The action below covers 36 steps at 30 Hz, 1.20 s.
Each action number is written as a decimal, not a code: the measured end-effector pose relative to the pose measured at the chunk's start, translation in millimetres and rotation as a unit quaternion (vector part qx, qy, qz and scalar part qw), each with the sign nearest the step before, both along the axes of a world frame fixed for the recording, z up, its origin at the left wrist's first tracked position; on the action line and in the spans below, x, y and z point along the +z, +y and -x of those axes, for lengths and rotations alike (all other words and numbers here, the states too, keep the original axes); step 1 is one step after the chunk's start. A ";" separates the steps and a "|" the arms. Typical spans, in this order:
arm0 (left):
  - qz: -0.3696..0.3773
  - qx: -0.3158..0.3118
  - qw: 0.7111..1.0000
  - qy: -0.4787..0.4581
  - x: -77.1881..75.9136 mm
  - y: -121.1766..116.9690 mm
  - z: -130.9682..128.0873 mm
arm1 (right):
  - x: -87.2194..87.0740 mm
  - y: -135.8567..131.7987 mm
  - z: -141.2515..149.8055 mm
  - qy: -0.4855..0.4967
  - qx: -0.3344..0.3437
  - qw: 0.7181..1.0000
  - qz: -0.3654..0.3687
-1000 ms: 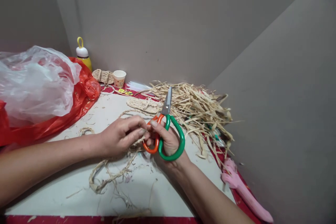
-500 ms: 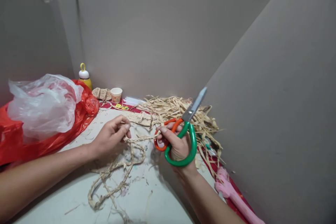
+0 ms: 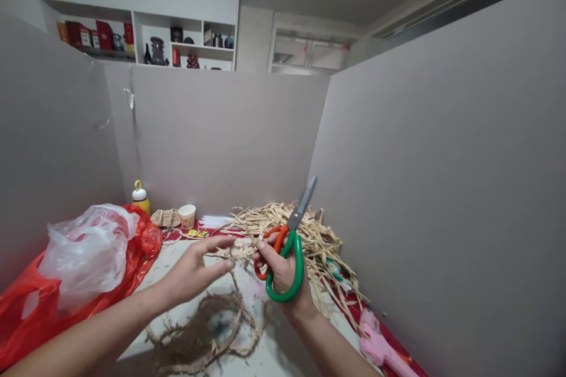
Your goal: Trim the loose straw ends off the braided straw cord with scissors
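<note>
Scissors (image 3: 290,241) with one green and one orange handle hang on my right hand (image 3: 283,268), blades pointing up and away. The thumb and fingertips of that hand also seem to pinch a bit of straw cord. My left hand (image 3: 198,268) is just to the left, thumb and fingers apart, with nothing clearly held. From between the hands, a braided straw rope (image 3: 241,312) drops in loose loops onto the white tabletop (image 3: 269,359). Behind the hands lies a woven straw piece (image 3: 241,250), partly covered by them.
Dry straw (image 3: 269,218) is heaped at the back right, near a pink glue gun (image 3: 384,347). Red and clear plastic bags (image 3: 88,253) lie left. A yellow bottle (image 3: 140,200), woven sole (image 3: 165,218) and paper cup (image 3: 187,218) line the back. Grey partitions (image 3: 230,129) enclose the table.
My left hand has opened and let go of the rope, which sags lower. The scissors remain in my right hand. The view has tilted up, bringing shelves into sight.
</note>
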<state>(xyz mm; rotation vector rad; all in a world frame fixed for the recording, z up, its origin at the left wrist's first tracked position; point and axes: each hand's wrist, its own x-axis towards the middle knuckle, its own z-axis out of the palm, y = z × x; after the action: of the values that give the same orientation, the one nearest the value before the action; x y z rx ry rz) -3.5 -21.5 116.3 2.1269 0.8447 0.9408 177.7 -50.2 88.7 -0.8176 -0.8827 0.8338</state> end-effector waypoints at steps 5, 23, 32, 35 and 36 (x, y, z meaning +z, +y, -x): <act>0.025 -0.029 0.998 -0.058 0.9 -9.7 -24.4 | 8.6 -3.5 -4.2 -0.015 -0.008 1.000 -0.016; 0.413 -0.183 0.863 -0.225 -21.6 3.6 -31.7 | 5.6 6.9 -23.3 -0.126 0.023 0.991 0.049; 0.416 -0.104 0.843 -0.324 -8.5 19.5 -14.4 | -33.1 27.1 -43.2 -0.347 -0.113 0.931 0.025; 0.407 -0.104 0.843 -0.335 -12.4 28.3 -10.3 | -51.6 34.5 -51.9 -0.517 -0.183 0.836 -0.004; 0.407 -0.102 0.842 -0.338 -14.3 31.1 -9.7 | -56.6 36.3 -54.0 -0.570 -0.206 0.795 -0.013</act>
<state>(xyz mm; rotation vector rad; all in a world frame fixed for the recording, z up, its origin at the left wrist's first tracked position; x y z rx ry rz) 6.3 9.6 102.0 1.0093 0.4902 0.9020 231.8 -13.9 32.1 -1.4560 -1.6663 -0.1697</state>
